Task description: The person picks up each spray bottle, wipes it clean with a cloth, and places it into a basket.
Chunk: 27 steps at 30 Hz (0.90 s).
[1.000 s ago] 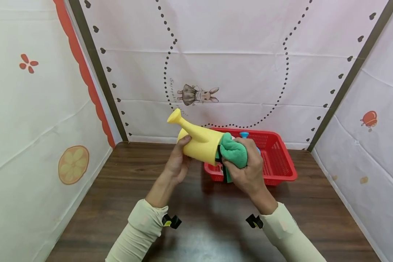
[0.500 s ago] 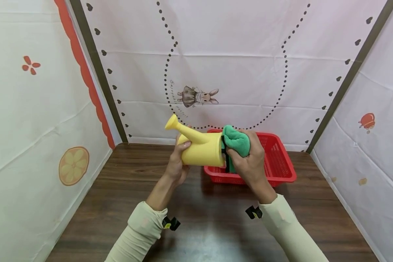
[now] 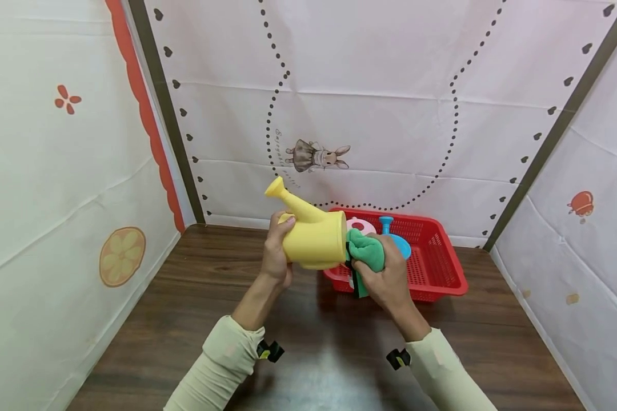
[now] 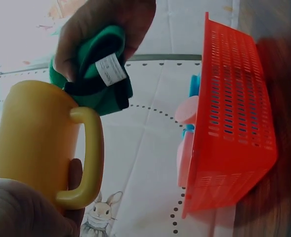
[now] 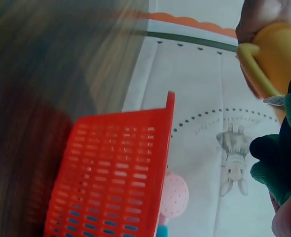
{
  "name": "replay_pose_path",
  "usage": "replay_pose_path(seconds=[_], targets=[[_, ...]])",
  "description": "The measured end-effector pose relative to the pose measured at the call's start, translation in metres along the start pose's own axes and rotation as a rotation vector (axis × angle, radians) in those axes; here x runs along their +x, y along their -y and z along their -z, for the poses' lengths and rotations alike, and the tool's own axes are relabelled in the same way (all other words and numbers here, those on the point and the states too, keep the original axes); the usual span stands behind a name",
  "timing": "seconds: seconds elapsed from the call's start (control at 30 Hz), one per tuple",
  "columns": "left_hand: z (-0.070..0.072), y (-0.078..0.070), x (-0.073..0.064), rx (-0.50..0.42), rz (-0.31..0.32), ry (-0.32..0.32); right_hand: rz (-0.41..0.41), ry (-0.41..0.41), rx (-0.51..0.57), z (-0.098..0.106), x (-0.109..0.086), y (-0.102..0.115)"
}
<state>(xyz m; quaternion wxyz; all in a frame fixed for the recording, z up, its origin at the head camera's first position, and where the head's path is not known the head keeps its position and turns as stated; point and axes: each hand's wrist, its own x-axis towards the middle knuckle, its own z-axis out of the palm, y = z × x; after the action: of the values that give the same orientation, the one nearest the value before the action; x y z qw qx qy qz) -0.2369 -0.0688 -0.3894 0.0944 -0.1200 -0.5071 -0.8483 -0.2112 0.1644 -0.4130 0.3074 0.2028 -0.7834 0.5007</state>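
A yellow toy watering can is held in the air on its side, spout up and to the left. My left hand grips it round its base end; the loop handle shows in the left wrist view. Bunched in my right hand is a green cloth with black edging and a white label. The cloth is right at the can's open end, and a strip of it hangs down below the fingers. The inside of the can is hidden in the head view.
Behind the hands a red perforated basket stands on the dark wooden table. In it are a blue toy watering can and a pink one. White printed sheets close off the back and sides.
The cloth and right hand have come slightly down from the can's end, uncovering the pink and blue things in the basket. The watering can has turned slightly in the left hand's grip.
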Motion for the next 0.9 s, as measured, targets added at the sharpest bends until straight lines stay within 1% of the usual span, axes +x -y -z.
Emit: replay_pose_path(seconds=[0.07, 0.23, 0.33, 0.4, 0.47, 0.53, 0.67, 0.73, 0.8, 0.83, 0.9], targets=[[0.000, -0.001, 0.000, 0.018, 0.001, -0.026, 0.018, 0.004, 0.003, 0.000, -0.004, 0.003], [0.000, -0.002, 0.003, 0.077, 0.022, -0.030, 0.101, -0.010, 0.060, 0.003, -0.005, 0.014], [0.001, 0.000, 0.003, 0.124, 0.045, 0.001, 0.154, -0.023, 0.109, 0.006, 0.001, 0.023], [0.002, 0.001, 0.002, 0.148, 0.055, 0.039, 0.167, -0.028, 0.128, 0.009, 0.007, 0.028], [0.003, 0.002, 0.001, 0.162, 0.055, 0.097, 0.169, -0.034, 0.134, 0.012, 0.013, 0.030], [0.006, 0.002, -0.001, 0.167, 0.058, 0.168, 0.159, -0.047, 0.133, 0.015, 0.018, 0.031], [0.014, 0.004, -0.002, 0.151, 0.056, 0.349, 0.130, -0.075, 0.131, 0.022, 0.024, 0.030], [0.019, 0.003, -0.003, 0.114, 0.044, 0.447, 0.114, -0.087, 0.123, 0.025, 0.027, 0.028], [0.023, 0.002, -0.004, 0.059, 0.025, 0.539, 0.092, -0.096, 0.112, 0.027, 0.030, 0.026], [0.025, 0.002, -0.005, 0.029, 0.016, 0.576, 0.078, -0.097, 0.108, 0.027, 0.031, 0.025], [0.027, 0.000, -0.005, -0.026, 0.002, 0.624, 0.044, -0.095, 0.098, 0.028, 0.031, 0.022]])
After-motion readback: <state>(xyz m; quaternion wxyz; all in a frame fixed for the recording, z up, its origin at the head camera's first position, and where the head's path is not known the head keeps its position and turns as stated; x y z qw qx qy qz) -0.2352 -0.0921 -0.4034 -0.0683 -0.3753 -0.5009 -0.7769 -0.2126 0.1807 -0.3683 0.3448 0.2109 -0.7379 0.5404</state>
